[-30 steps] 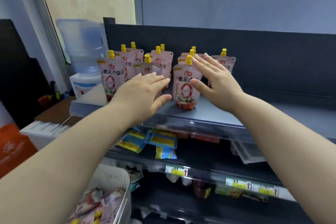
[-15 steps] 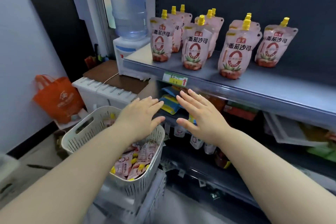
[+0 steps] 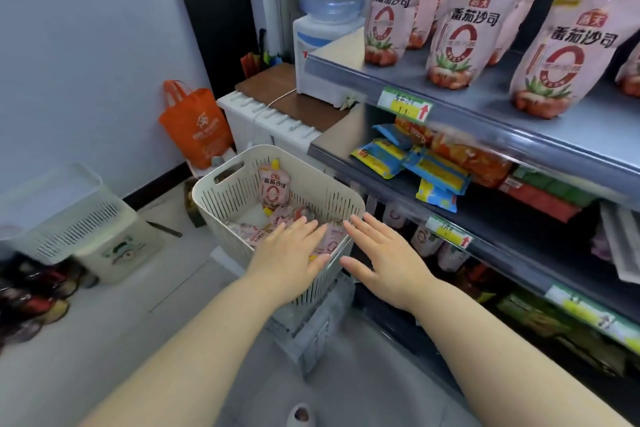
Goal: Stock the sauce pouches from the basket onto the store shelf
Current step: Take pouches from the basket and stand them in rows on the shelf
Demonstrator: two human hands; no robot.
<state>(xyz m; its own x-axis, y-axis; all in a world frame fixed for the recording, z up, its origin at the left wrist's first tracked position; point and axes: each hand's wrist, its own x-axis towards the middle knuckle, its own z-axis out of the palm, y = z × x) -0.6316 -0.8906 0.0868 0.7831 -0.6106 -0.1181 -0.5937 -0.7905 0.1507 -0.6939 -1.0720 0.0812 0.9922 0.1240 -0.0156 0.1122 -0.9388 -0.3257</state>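
Basket (image 3: pixel 239 184) beside stocked store shelf (image 3: pixel 571 135)

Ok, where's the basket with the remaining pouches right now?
In the head view, the basket sits low at centre, left of the shelf unit, with the left hand over its near rim.

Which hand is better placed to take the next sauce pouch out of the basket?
Probably the left hand: it is open above the pouches inside the basket. The right hand, also open and empty, is over the basket's right rim, nearer the shelf.
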